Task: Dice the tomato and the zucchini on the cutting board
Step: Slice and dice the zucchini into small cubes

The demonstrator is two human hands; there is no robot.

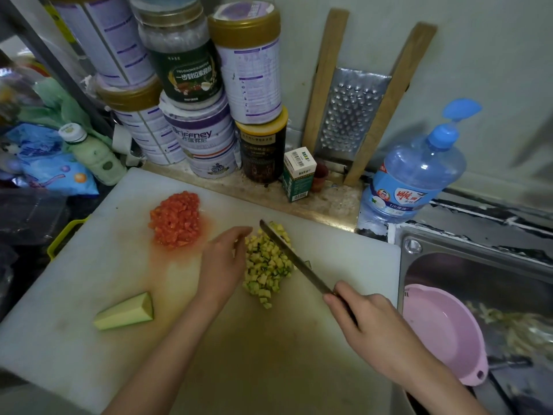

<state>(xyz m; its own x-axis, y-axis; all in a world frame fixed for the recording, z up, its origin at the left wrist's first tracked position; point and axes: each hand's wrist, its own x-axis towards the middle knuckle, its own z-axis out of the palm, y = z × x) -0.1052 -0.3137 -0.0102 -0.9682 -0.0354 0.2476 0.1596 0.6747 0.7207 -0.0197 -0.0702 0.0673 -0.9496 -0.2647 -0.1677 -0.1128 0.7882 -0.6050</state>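
On the white plastic cutting board, the right hand clenches a long steel knife, its blade against the right side of the pale green diced zucchini pile. The left hand, fingers straight and grasping nothing, flanks the pile's left, likely corralling it. The red diced tomato heap lies far left, and an uncut zucchini wedge waits near left.

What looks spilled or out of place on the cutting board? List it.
Reddish tomato juice stains the white cutting board below the diced tomato pile. One zucchini wedge lies uncut at the board's left, apart from the diced zucchini.
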